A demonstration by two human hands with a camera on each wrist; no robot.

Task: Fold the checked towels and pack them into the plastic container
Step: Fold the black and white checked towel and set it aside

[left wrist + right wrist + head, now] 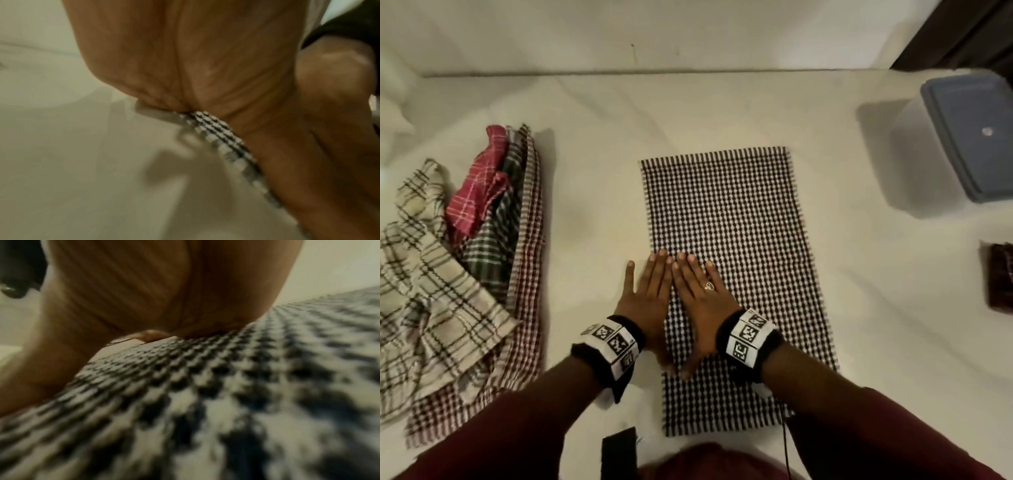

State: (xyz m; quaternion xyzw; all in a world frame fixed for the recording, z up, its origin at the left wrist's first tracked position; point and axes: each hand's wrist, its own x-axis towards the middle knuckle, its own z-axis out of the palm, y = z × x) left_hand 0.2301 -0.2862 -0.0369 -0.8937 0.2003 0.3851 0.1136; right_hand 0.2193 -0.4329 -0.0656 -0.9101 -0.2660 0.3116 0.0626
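From the head camera, a black-and-white checked towel (736,284) lies flat in a long strip on the white sheet (599,192). The left hand (645,299) and the right hand (700,303) lie palm down side by side on the towel's left edge, touching each other. All the fingers are straight and hold nothing. The left thumb sticks out over the sheet. The right hand wears a ring (710,286). Both wrists have bands with black-and-white square marks. A pile of unfolded checked towels (465,274) sits well to the left. The plastic container (962,144) stands far to the right with its blue lid (976,133) on. A small dark folded cloth (1001,277) lies near the right edge.

From the left wrist camera, the left hand (205,56) presses on the edge of the checked towel (224,138), with the sheet (72,154) beside it. The picture is blurry.

From the right wrist camera, the right hand (144,288) presses flat on the checked towel (226,394), which fills the view. The fingers are hidden here.
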